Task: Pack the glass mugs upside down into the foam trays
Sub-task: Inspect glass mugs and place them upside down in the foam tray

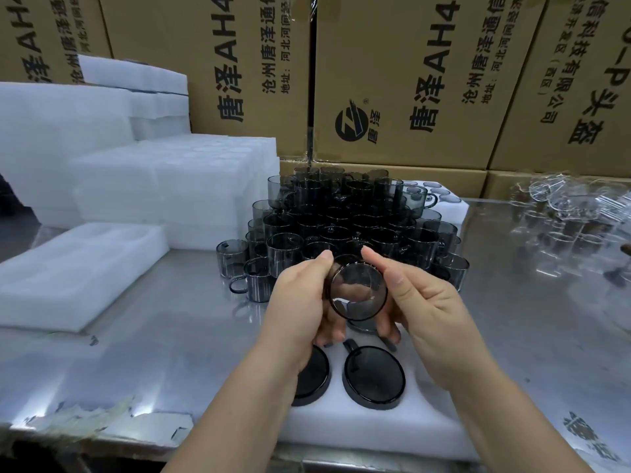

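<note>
Hands hold one smoked-glass mug (358,291) between them, above the near foam tray (423,414). The left hand (300,308) curls round the mug's left side, thumb up by the rim and fingers tucked beneath. The right hand (430,319) closes on the right side, forefinger stretched over the top, thumb against the wall and lower fingers under the glass. The mug's round end faces the camera; whether that is mouth or base cannot be told.

Below the hands, two packed mugs sit in the tray with dark round bases up: one (374,377) just under the right hand's fingertips, its handle pointing toward the hands, and one (312,375) partly hidden by the left wrist. A third dark rim shows directly beneath the held mug, mostly covered.

Beyond the fingertips a stack (345,223) of dark mugs rises in tiers on the counter (164,336), too many and too overlapped to count. Left of the left hand lies one empty tray (75,268), with taller piles of foam (170,189) behind it. Right of the right hand stands a cluster of clear glasses (573,216), blurred. Printed cartons (409,80) wall the back.
</note>
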